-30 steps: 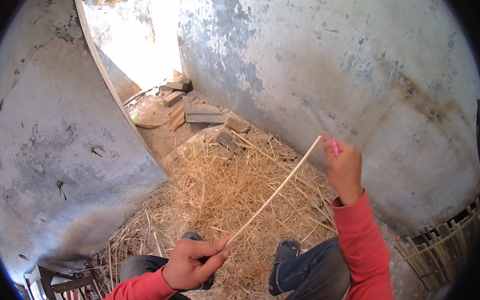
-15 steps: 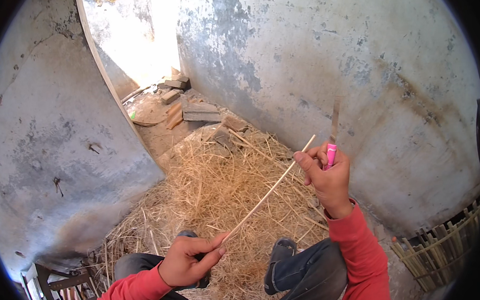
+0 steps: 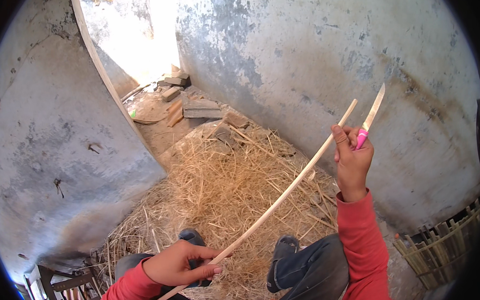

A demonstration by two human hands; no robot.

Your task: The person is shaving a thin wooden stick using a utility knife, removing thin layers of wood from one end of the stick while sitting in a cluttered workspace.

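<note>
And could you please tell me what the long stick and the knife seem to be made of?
The stick: probably bamboo or wood, unvarnished, as it looks pale and matte. The knife: its blade is likely metal, being thin and smooth; its handle is perhaps plastic, given its bright pink, though the right hand hides part.

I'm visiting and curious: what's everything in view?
Stick: one, pale, slanting across the middle
Knife: one, pink-handled, upper right
Shavings: countless, yellow, centre
Blocks: several, greyish, beyond the shavings
Tile: count unclear, orange, beside the blocks
Walls: at least two, grey, left and right
Slats: many, tan, lower right
Frame: one, dark, lower left
Trousers: one pair, dark, lower centre
Shoes: two, dark, lower centre
Left hand: one, red-sleeved, gripping the stick
Right hand: one, red-sleeved, holding the knife
</note>
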